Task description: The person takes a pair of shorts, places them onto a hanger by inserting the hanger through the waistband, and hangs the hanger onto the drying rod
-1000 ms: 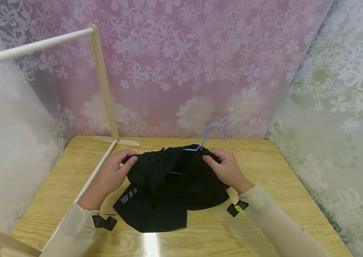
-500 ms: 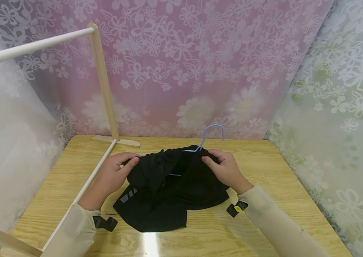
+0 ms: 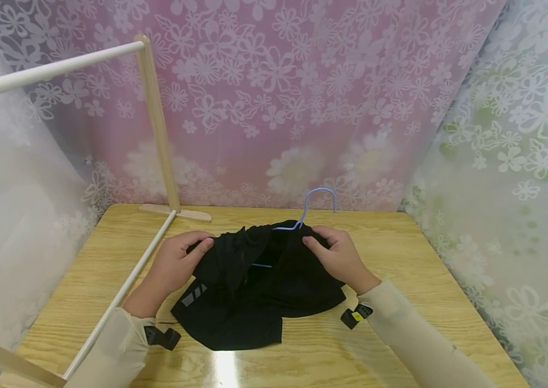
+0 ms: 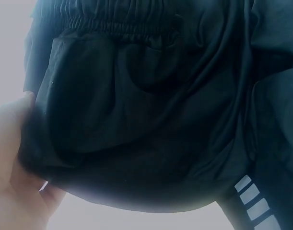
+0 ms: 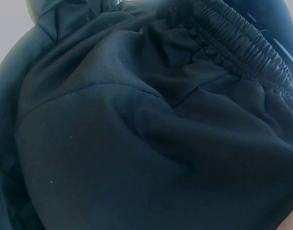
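Black shorts (image 3: 264, 296) spread left to right on bench (image 3: 424, 258); left hand (image 3: 172, 264) pinches their left side, right hand (image 3: 340, 256) their far right edge, both grips closed; blue hanger (image 3: 305, 203) sits partly inside, hook jutting out far side, nearer right hand.

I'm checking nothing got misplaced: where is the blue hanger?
In the head view, just right of centre: the blue hanger sits partly inside the black shorts, its hook standing out just beyond the right hand.
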A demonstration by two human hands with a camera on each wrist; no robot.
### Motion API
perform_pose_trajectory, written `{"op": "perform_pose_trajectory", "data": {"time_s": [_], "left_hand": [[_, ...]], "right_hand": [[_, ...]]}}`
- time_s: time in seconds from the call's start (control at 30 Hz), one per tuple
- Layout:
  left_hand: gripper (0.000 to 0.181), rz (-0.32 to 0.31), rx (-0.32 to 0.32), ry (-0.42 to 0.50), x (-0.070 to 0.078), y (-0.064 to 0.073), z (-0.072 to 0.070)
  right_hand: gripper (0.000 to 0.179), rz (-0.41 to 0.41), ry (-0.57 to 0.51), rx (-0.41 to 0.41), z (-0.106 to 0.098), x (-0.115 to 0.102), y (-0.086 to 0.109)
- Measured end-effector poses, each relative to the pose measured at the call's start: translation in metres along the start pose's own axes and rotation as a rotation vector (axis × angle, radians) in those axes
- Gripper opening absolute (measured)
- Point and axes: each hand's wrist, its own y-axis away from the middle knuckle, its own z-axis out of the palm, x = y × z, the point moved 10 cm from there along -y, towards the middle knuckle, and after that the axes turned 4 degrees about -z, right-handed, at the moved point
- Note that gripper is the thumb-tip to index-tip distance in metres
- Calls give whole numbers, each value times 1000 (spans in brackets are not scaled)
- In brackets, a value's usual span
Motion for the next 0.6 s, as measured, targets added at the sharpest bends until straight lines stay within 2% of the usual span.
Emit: {"op": "perform_pose_trajectory", "data": {"time_s": [0.27, 0.43, 0.6], "left_hand": [[20, -8, -40, 16, 3, -1, 8], [20, 16, -33, -39, 11, -1, 11], [20, 40, -20, -101, 19, -2, 13]], "right_hand": [[11, -35, 25, -8, 4, -8, 0], [12, -40, 36, -16, 7, -11, 0], [12, -44, 52, -20, 11, 7, 0]]}}
